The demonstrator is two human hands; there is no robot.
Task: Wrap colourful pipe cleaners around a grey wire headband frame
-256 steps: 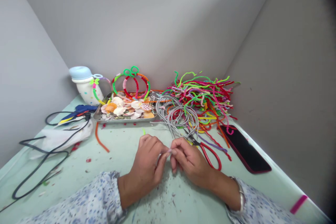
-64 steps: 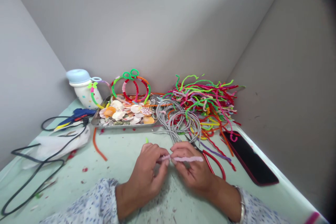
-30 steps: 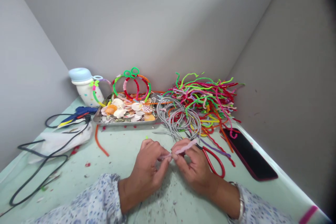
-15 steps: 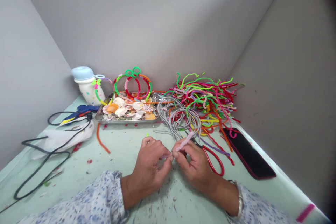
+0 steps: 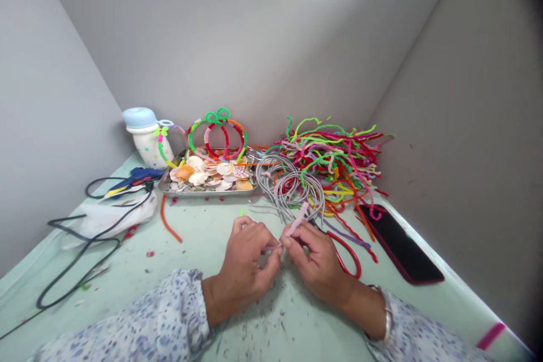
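Observation:
A pale pink pipe cleaner (image 5: 298, 219) sticks up from the fingertips of my right hand (image 5: 318, 263), which pinch it. My left hand (image 5: 252, 257) is closed too, with its thumb and forefinger on a thin stretch of pale strand close to the right fingertips. The part inside the left fingers is mostly hidden. A small green tip (image 5: 242, 212) shows just beyond the left knuckles. Partly under my right hand lie red-handled scissors (image 5: 354, 263). Coils of grey wire (image 5: 292, 189) rest just past both hands.
A metal tray (image 5: 203, 194) of seashells stands behind, with pipe-cleaner rings (image 5: 227, 136) upright on it. Beside it are a white bottle (image 5: 150, 147) and a black cable (image 5: 85, 249) on the left, a pipe-cleaner heap (image 5: 335, 153) and a dark phone (image 5: 403, 246) on the right.
The pink pipe cleaner's free end now points more steeply upward, and my right fingers have turned slightly. Both hands stay close together; the whole view has shifted a little.

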